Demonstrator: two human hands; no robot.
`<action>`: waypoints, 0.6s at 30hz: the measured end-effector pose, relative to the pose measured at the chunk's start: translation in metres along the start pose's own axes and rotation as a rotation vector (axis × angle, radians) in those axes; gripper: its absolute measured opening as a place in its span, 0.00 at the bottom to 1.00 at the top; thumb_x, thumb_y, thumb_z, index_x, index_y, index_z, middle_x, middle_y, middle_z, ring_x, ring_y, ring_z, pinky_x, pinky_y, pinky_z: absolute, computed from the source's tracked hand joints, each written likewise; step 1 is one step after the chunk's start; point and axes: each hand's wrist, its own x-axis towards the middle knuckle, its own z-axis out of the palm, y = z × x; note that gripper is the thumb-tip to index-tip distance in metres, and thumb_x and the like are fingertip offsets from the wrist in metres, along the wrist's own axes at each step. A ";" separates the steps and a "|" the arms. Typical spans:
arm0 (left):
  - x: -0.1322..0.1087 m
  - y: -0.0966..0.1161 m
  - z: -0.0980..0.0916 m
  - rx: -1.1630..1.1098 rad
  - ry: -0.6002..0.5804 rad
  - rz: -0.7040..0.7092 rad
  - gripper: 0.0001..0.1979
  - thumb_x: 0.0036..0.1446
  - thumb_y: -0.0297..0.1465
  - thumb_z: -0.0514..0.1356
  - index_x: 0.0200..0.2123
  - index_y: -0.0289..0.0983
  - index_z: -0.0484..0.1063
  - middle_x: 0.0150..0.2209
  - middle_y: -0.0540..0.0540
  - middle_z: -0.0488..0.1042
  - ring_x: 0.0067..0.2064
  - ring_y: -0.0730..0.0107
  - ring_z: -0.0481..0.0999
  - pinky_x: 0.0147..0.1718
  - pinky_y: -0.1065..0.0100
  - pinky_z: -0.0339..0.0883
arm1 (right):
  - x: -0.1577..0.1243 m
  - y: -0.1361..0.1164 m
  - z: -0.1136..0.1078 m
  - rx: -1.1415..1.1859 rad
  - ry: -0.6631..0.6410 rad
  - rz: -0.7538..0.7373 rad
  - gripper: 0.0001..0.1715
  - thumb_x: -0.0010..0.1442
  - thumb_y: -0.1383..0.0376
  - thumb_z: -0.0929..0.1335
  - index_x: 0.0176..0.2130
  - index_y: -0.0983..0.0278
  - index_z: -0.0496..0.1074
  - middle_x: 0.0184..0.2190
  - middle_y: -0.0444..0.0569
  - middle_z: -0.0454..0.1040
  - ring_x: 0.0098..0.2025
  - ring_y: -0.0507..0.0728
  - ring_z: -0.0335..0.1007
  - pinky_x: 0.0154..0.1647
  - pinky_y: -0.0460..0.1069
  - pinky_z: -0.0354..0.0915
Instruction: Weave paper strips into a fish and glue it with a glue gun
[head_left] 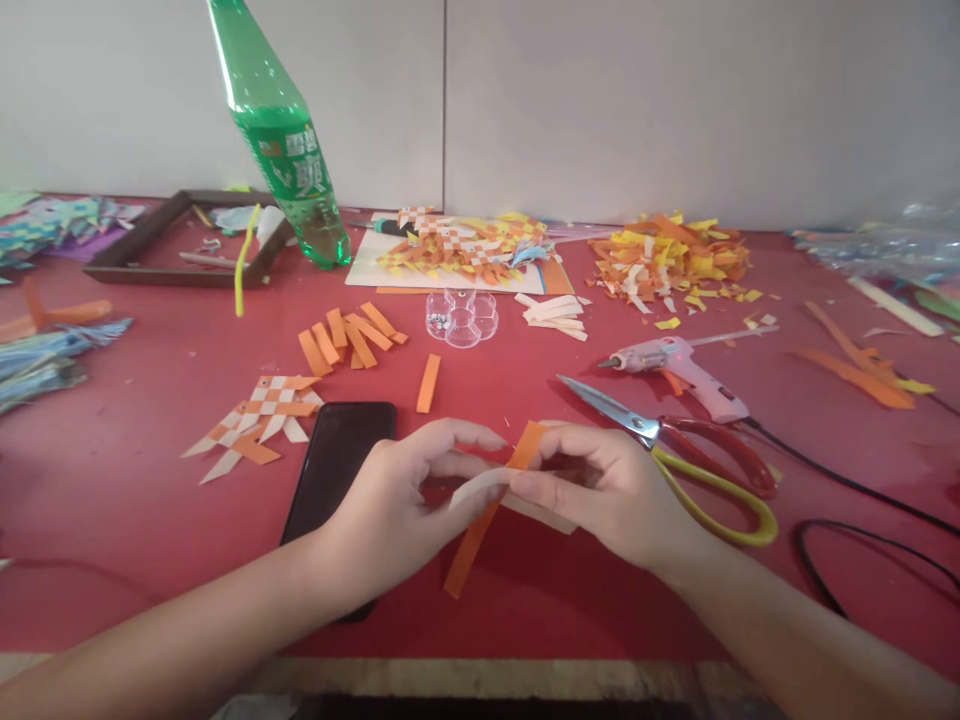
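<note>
My left hand (pixel 420 490) pinches a white paper strip (pixel 480 483) between thumb and fingers. My right hand (pixel 607 485) is closed on the same crossing, where an orange paper strip (pixel 471 550) runs slantwise past the white one. The strips' meeting point is partly covered by my fingertips. Beyond my hands lies a single orange strip (pixel 428 383), with several short orange strips (pixel 351 337) farther back. A woven orange-and-white paper fish (pixel 259 420) rests to the left. Under my left wrist is a black phone (pixel 341 450).
Scissors (pixel 675 450) and a pink glue gun (pixel 675 370) with its cord lie at right. A clear compartment dish (pixel 461 318) and white strips (pixel 556 314) sit mid-table. Behind are a tilted green bottle (pixel 289 150), a dark frame (pixel 169 275) and a scrap pile (pixel 667 260).
</note>
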 end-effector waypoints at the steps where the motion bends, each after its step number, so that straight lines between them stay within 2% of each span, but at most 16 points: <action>1: 0.000 0.001 0.000 0.014 0.002 -0.014 0.10 0.58 0.34 0.64 0.43 0.43 0.71 0.34 0.54 0.84 0.34 0.72 0.83 0.31 0.77 0.71 | 0.000 0.000 0.000 -0.008 0.001 -0.003 0.16 0.55 0.56 0.74 0.27 0.64 0.70 0.23 0.40 0.65 0.22 0.46 0.58 0.22 0.44 0.56; 7: 0.003 0.008 -0.001 -0.019 -0.041 -0.085 0.04 0.54 0.29 0.65 0.35 0.39 0.76 0.31 0.53 0.82 0.31 0.74 0.81 0.29 0.79 0.70 | -0.001 -0.002 0.000 -0.053 -0.014 -0.009 0.16 0.56 0.55 0.73 0.29 0.65 0.72 0.26 0.43 0.67 0.28 0.49 0.62 0.27 0.45 0.60; 14: 0.002 0.011 -0.001 -0.162 -0.094 -0.171 0.06 0.57 0.34 0.64 0.31 0.37 0.77 0.31 0.50 0.83 0.35 0.71 0.82 0.33 0.77 0.72 | -0.002 -0.002 0.001 -0.030 -0.042 -0.024 0.15 0.57 0.57 0.71 0.26 0.64 0.69 0.23 0.40 0.63 0.24 0.47 0.58 0.24 0.45 0.59; 18: 0.003 0.011 -0.001 -0.247 -0.119 -0.251 0.08 0.57 0.35 0.64 0.31 0.37 0.77 0.31 0.48 0.83 0.36 0.69 0.83 0.34 0.76 0.72 | -0.001 -0.002 -0.001 -0.058 -0.052 -0.123 0.11 0.60 0.62 0.68 0.27 0.64 0.70 0.23 0.40 0.64 0.24 0.47 0.59 0.23 0.44 0.57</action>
